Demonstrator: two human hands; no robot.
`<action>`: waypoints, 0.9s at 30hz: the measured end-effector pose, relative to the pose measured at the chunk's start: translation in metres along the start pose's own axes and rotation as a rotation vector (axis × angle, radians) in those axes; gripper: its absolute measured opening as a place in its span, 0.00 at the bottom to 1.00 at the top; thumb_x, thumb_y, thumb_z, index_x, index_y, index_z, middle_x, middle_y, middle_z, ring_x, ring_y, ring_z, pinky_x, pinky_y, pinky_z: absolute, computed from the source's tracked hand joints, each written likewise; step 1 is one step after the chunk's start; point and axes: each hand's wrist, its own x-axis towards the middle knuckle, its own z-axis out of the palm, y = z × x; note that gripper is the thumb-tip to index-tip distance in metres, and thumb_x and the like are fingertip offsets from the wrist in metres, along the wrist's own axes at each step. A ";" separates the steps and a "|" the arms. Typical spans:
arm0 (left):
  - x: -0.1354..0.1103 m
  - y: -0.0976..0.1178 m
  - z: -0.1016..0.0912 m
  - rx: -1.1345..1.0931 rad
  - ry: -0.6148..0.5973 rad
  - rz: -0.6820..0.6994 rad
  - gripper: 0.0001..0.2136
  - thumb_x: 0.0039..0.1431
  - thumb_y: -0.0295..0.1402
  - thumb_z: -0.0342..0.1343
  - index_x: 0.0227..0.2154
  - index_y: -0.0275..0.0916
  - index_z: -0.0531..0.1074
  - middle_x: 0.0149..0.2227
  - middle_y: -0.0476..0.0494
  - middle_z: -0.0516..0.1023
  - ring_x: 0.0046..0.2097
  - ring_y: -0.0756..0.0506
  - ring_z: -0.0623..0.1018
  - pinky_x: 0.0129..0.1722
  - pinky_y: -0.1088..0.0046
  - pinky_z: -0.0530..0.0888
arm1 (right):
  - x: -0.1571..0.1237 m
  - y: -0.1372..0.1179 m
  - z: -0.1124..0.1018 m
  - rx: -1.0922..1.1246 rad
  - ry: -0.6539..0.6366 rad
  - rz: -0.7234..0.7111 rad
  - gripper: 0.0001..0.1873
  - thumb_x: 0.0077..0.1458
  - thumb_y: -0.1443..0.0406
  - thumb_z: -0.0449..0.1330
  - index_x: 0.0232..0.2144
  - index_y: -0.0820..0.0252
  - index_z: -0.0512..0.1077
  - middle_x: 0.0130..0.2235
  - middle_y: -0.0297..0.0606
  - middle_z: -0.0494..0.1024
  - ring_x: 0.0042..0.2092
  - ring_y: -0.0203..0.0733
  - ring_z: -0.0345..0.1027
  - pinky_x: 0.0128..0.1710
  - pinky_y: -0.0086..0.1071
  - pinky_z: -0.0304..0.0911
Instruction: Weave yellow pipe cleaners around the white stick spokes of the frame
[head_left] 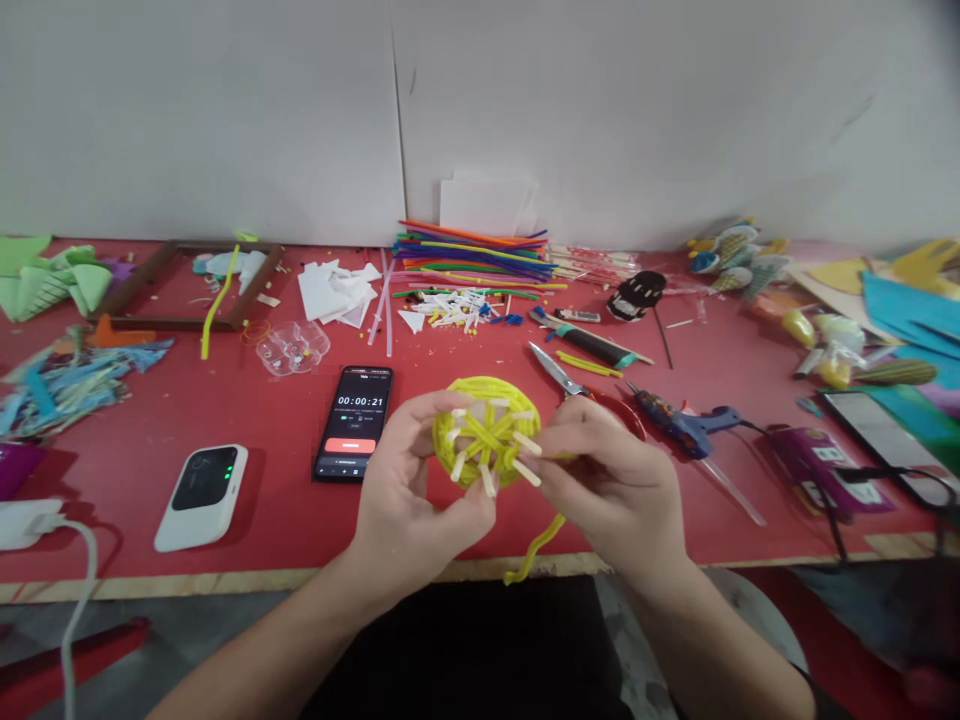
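L hand [409, 490] & R hand [607, 475] both pinch a round yellow pipe-cleaner disc w/ pale wooden spokes [486, 432], held above near table edge. Black phone [354, 422] just left reads 00:00:21.

Phone [354, 422] timer reads 00:00:21

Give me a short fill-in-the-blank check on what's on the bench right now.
1. The left hand and right hand hold a woven disc coloured ____.
2. The timer on the phone reads ____.
3. The glue gun beside the right hand has a ____ body.
4. The scissors lie on a ____ table.
Missing words: yellow; 00:00:21; blue; red.
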 end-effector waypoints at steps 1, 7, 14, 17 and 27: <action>0.000 0.001 0.000 -0.002 0.002 -0.002 0.24 0.48 0.19 0.62 0.48 0.45 0.70 0.44 0.45 0.81 0.41 0.45 0.82 0.38 0.70 0.82 | 0.001 -0.001 -0.002 -0.033 -0.010 -0.055 0.10 0.54 0.73 0.66 0.35 0.53 0.81 0.28 0.31 0.71 0.29 0.34 0.65 0.26 0.29 0.62; -0.001 0.007 -0.002 0.012 -0.014 -0.007 0.24 0.48 0.19 0.62 0.48 0.46 0.70 0.42 0.47 0.81 0.39 0.46 0.82 0.37 0.71 0.81 | 0.006 -0.012 -0.009 -0.155 -0.070 -0.168 0.14 0.53 0.74 0.66 0.39 0.52 0.82 0.30 0.32 0.71 0.30 0.34 0.67 0.25 0.28 0.64; -0.002 0.013 0.004 0.028 -0.003 0.044 0.25 0.46 0.17 0.62 0.48 0.45 0.70 0.42 0.47 0.80 0.39 0.46 0.82 0.38 0.71 0.82 | 0.000 -0.019 -0.008 -0.177 -0.028 -0.132 0.13 0.54 0.74 0.67 0.38 0.50 0.81 0.29 0.32 0.72 0.28 0.34 0.67 0.25 0.30 0.64; -0.002 0.015 0.010 -0.021 0.007 0.061 0.24 0.48 0.18 0.62 0.47 0.45 0.69 0.42 0.47 0.81 0.39 0.47 0.82 0.38 0.72 0.82 | -0.004 -0.020 -0.007 -0.174 -0.031 -0.115 0.13 0.53 0.74 0.67 0.39 0.51 0.80 0.30 0.32 0.72 0.29 0.35 0.67 0.26 0.31 0.64; -0.004 0.018 0.016 -0.048 0.040 0.078 0.23 0.53 0.19 0.63 0.50 0.44 0.69 0.45 0.45 0.82 0.43 0.46 0.84 0.43 0.71 0.83 | -0.006 -0.024 -0.006 -0.188 0.019 -0.086 0.12 0.54 0.73 0.67 0.38 0.51 0.79 0.30 0.31 0.71 0.27 0.32 0.65 0.22 0.29 0.60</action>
